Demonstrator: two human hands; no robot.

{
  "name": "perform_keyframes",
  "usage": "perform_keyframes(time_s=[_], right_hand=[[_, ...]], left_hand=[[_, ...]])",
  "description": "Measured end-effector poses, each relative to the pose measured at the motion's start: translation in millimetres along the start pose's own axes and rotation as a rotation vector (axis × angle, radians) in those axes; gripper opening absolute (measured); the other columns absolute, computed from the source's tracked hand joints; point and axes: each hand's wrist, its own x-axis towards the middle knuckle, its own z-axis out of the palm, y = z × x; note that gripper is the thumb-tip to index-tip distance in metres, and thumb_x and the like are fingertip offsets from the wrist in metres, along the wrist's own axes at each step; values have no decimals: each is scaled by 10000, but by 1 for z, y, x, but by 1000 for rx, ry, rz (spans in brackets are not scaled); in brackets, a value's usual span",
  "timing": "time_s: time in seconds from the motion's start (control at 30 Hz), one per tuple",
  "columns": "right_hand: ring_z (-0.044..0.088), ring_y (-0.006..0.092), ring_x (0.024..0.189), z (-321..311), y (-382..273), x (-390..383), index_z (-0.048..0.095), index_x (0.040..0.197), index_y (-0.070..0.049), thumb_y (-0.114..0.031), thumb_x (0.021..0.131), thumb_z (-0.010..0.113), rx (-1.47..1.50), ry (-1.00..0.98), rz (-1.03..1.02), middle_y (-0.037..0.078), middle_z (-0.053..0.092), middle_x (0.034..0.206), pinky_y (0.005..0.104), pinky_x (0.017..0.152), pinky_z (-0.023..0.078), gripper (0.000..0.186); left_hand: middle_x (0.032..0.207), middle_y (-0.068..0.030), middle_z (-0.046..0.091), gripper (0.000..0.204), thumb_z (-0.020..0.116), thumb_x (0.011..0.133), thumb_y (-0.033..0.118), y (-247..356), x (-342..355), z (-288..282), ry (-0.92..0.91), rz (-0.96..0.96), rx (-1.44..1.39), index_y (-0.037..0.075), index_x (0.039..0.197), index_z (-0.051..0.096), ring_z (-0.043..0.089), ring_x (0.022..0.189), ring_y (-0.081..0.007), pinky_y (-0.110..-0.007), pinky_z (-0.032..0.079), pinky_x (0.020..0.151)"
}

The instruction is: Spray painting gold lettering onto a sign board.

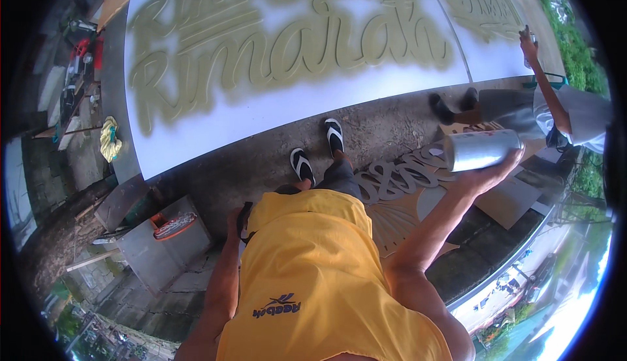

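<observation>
Out to the right, my right hand (501, 170) is wrapped round a silver-and-white spray can (480, 150), which lies sideways in the grip. Its nozzle end does not show. My left hand (234, 220) hangs beside my left hip, next to a dark strap-like thing (245, 219); its fingers are mostly hidden, and I cannot tell whether it holds anything. In front of my feet lies a large white board (196, 140) with raised cursive lettering (287, 54) under a hazy olive-gold coat of paint.
At the right, a co-worker's hand (529, 44) reaches over a second painted panel (496, 59). Cut-out sheets (392, 181) lie on the ground at my right. A grey box-like panel (160, 250) stands at my left. A yellow cloth (110, 140) lies by the board's left edge.
</observation>
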Motion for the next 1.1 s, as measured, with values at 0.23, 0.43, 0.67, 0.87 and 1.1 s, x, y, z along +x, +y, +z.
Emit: perform_keyframes(time_s=[0.23, 0.43, 0.67, 0.87, 1.1], right_hand=[[712, 311, 816, 42, -10, -28, 482, 1403, -45, -486, 879, 772, 244, -601, 155, 215, 659, 1035, 462, 653, 642, 744], [700, 275, 878, 56, -5, 7, 492, 1377, -58, -491, 923, 678, 103, -514, 322, 180, 665, 1007, 413, 759, 627, 654], [673, 303, 1035, 88, 23, 63, 473, 1490, -126, -517, 867, 728, -353, -366, 140, 182, 643, 1178, 443, 897, 575, 779], [699, 297, 993, 125, 68, 133, 582, 1414, -101, -357, 824, 809, -693, -633, -130, 194, 662, 1196, 429, 871, 585, 682], [688, 340, 897, 183, 136, 215, 570, 1411, -155, -334, 829, 819, -856, -794, -501, 178, 630, 1067, 474, 791, 592, 658]], left_hand=[[891, -52, 671, 286, 625, 975, 341, -43, 57, 33, 0, -426, -607, 65, 1012, 690, 649, 782, -174, -316, 481, 697], [827, -16, 616, 235, 577, 1008, 316, 5, 80, 40, -69, -674, -1186, 88, 992, 632, 581, 713, -131, -307, 430, 652], [627, 53, 497, 280, 612, 974, 299, -17, 85, 48, -254, -748, -1237, 140, 747, 568, 471, 490, -64, -273, 269, 445], [657, 9, 571, 372, 678, 937, 400, 53, 93, 54, 31, -187, -455, 57, 819, 596, 543, 603, -101, -334, 377, 538], [819, -104, 696, 355, 728, 869, 354, 98, 80, 58, 234, -412, -522, 21, 980, 681, 647, 757, -171, -348, 493, 699]])
